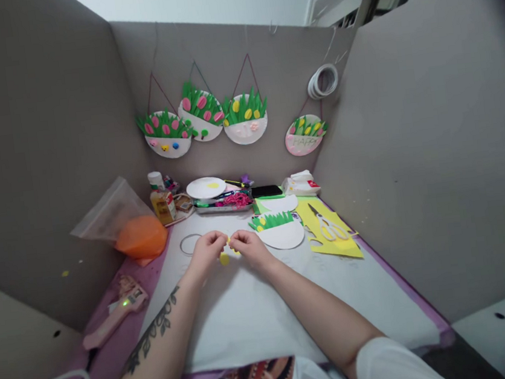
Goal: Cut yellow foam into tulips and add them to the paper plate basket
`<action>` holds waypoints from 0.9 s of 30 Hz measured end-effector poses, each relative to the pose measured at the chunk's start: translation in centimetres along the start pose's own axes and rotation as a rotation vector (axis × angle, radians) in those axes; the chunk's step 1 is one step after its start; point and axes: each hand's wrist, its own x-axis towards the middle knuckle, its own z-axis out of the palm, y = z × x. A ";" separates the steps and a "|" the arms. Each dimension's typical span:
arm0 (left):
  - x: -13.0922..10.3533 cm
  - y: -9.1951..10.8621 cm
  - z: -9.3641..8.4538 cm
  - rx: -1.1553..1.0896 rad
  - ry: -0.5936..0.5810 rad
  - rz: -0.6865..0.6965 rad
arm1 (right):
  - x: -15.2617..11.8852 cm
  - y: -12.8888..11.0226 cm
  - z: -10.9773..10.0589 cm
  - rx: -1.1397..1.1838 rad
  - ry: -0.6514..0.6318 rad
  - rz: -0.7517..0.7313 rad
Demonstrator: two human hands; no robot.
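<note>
My left hand [208, 249] and my right hand [251, 248] meet over the white table covering, fingertips pinched close together. Between them shows a bit of a small yellow paper piece [228, 239], mostly hidden by the fingers. Just below lies a yellow oval cutout [224, 259]. Right of my hands is a half-round white paper plate [280, 235] with green paper grass and a few yellow ovals along its top. A thin grey ring [190, 244] lies beside my left hand.
White-handled scissors [330, 229] rest on yellow paper [343, 247] at right. A pink glue gun [116, 317] with a green light lies at left, near a bag of orange material [141, 235]. Behind stand a bottle [163, 204] and a supply tray [222, 207]. Decorated plates [246, 130] hang on the partition.
</note>
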 end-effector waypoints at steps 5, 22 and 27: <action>0.1 0.4 -0.8 0.083 0.022 0.022 | 0.0 0.1 0.0 -0.068 0.008 0.004; -1.0 -2.8 -2.1 0.833 -0.259 0.170 | 0.2 1.6 -0.1 0.026 0.004 0.228; -0.9 -3.3 -2.3 0.832 -0.253 0.152 | 0.1 1.9 0.1 -0.200 -0.075 0.138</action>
